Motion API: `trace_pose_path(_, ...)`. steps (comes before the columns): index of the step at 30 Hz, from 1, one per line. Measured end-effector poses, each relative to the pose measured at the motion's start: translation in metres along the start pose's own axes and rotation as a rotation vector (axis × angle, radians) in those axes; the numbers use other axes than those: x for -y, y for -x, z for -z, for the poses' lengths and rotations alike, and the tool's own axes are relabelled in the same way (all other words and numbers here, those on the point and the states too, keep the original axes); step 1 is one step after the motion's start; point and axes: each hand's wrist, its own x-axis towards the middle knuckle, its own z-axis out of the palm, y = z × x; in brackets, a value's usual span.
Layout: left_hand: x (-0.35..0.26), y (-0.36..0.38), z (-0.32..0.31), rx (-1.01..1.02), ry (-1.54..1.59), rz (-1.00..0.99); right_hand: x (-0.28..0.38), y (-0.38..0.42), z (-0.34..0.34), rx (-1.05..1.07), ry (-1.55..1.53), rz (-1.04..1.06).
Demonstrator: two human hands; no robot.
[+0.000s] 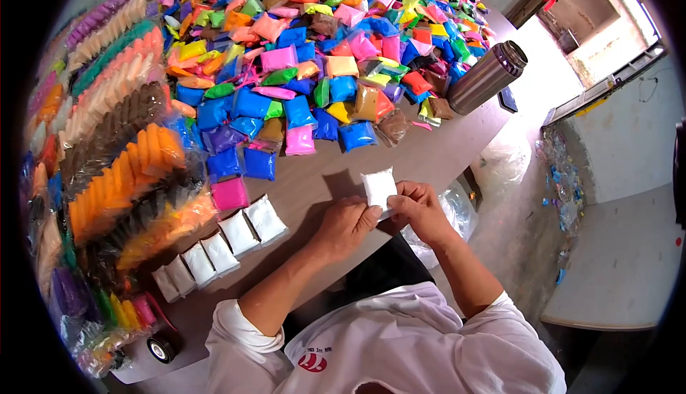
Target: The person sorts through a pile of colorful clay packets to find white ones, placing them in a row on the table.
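Observation:
Between my two hands, over the table's near edge, a small white packet (pixel 379 185) is held upright by its lower corners. My left hand (pixel 349 224) pinches the lower left of it, thumb on the face toward me. On the lower right, my right hand (pixel 420 212) grips it with bent fingers. To the left on the table, several white packets (pixel 241 233) lie side by side in a slanting row. A magenta packet (pixel 230 194) lies just beyond that row.
A large heap of coloured packets (pixel 314 58) covers the far table. Rows of bagged packets (pixel 128 172) stack along the left. A metal flask (pixel 489 77) stands at the right edge, a phone (pixel 507 100) beside it. A tape roll (pixel 161 350) sits near left. Clear plastic bags (pixel 446 226) hang below.

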Motion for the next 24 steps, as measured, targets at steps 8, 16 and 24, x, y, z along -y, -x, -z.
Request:
trace_pose_path(8, 0.000, -0.001, 0.000, 0.009, 0.023, -0.005, 0.017, -0.012, -0.015, -0.042, -0.060, 0.080)
trace_pose_path(16, -0.003, -0.002, 0.002, 0.020, -0.003, -0.032, 0.000, -0.018, -0.017, -0.171, -0.179, 0.085)
trace_pose_path(24, 0.000, -0.002, 0.000, 0.012, -0.066, -0.056, 0.006, -0.015, -0.025, -0.165, -0.267, 0.088)
